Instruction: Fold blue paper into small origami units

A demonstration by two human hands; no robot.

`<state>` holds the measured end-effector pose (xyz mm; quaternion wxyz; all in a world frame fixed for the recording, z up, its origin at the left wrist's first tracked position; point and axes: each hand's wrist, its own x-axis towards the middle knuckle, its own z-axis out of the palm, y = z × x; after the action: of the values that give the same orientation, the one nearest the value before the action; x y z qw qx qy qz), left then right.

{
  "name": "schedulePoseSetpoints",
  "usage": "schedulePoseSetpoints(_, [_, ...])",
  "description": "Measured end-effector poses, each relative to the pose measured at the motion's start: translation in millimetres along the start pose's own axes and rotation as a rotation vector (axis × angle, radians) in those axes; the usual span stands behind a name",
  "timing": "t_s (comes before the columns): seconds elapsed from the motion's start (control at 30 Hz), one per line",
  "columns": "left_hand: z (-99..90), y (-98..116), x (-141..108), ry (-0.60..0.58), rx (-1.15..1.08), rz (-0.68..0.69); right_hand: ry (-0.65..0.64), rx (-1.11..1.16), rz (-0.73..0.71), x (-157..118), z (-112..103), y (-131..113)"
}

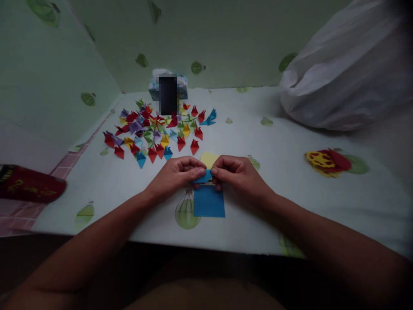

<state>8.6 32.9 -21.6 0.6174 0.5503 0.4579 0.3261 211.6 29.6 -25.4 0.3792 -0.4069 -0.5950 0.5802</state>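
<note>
Two bare hands at a pale table [258, 224], forearms reaching in over the front edge. We record the left hand [185, 172] pinched narrow, thumb and fingers on the left end of a small blue fold [206, 175]. The right hand [234, 172] pinches the other end the same way, thumb on top, fingers curled under. The fold sits between the two thumbs, near the middle of our view; whether it touches the table we cannot tell.

Just below it, nearer the body, lies a flat blue square [209, 201], one side over a printed balloon. A yellow sheet [209, 158] shows just beyond the hands, partly covered by them.

Farther off to the left we find a crowd of paper birds [194, 147]: red, yellow, green, purple, blue, many overlapping. Behind them stands a tissue box [183, 86], with a dark, pixelated block [168, 95] in front of it.

On the right, well apart from the hands, a small pile of red and yellow shapes [320, 159]. Beyond, a bulging white bag [338, 73]. At our left edge, a red can [32, 185], cut off by the frame.
</note>
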Motion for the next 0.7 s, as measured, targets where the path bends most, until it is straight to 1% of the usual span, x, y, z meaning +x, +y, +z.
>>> schedulePoseSetpoints(0.1, [3.6, 4.2, -2.2, -0.045, 0.008, -0.052, -0.026, -0.036, 0.007, -0.1, 0.6, -0.1])
schedulePoseSetpoints(0.27, [6.2, 3.5, -3.5, -0.035, -0.018, -0.028, -0.035, -0.086, -0.016, 0.1, -0.1, -1.9])
schedulePoseSetpoints(0.4, [8.6, -0.4, -4.5, -0.077, -0.012, -0.011, -0.02, -0.154, -0.04, -0.3, 0.6, -2.5])
schedulePoseSetpoints(0.47, [10.1, -1.2, -5.6, -0.07, 0.019, 0.022, -0.027, -0.136, -0.033, -0.4, 1.4, -1.1])
schedulePoseSetpoints(0.6, [11.6, -1.7, -7.1, -0.033, 0.089, 0.073, -0.059, -0.008, 0.009, 0.1, 1.9, 3.2])
schedulePoseSetpoints(0.7, [11.4, -2.4, -7.5, -0.018, 0.18, 0.112, -0.052, 0.018, 0.021, 0.2, 1.5, 5.2])
